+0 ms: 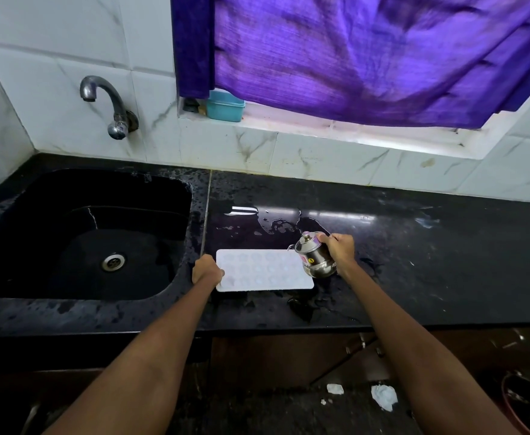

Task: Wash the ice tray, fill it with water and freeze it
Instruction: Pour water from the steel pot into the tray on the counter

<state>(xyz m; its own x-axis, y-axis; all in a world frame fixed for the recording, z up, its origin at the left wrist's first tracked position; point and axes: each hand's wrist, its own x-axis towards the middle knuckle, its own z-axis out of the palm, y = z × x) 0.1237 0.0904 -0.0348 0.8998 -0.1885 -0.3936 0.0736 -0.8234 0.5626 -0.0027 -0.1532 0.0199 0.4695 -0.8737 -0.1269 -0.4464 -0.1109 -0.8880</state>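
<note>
The white ice tray (265,270) lies flat on the black counter (414,262), near its front edge, just beside the sink (85,233). The left hand (206,271) grips the tray's left end to keep it in place. The right hand (339,249) holds a small shiny steel pot (315,255), tipped with its spout over the tray's far right corner. This looks like the filling step. Next, the pour should go slowly, hole by hole, so nothing spills. A sticker on the pot shows a 3.

One ice tray (263,270), one steel pot (315,255), one tap (107,102), two hands.
</note>
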